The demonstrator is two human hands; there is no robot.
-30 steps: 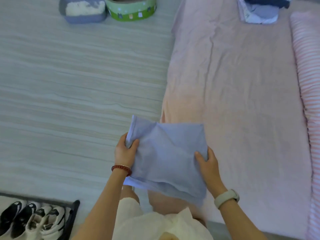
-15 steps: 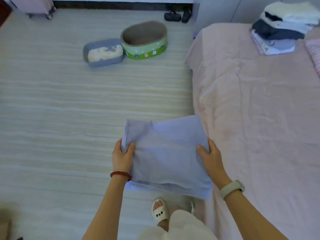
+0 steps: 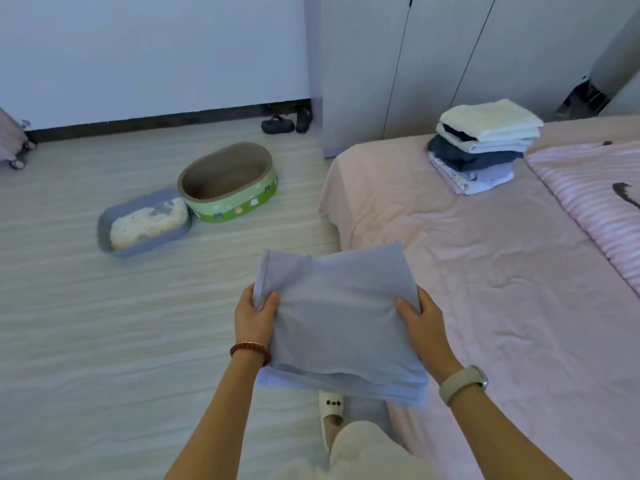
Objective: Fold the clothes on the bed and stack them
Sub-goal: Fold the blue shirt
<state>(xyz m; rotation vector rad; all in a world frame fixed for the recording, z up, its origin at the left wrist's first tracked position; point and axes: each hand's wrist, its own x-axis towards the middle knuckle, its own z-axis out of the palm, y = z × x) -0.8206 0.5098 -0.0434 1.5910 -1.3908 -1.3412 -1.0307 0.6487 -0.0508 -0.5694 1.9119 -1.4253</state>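
Head view — lilac garment (image 3: 341, 317), folded, smooth

Left hand (image 3: 254, 318) and right hand (image 3: 420, 323) grip a folded lilac garment (image 3: 337, 323) beside the bed (image 3: 502, 278).

My folded garment (image 3: 337, 320) hides my fingers beneath it; the striped blanket (image 3: 595, 199) runs off the right edge.

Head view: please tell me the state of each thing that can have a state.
lavender garment: folded, held in the air
left hand: grips the garment's left edge
right hand: grips its right edge
stack of clothes: folded, piled on the bed
green oval bin: upright, empty
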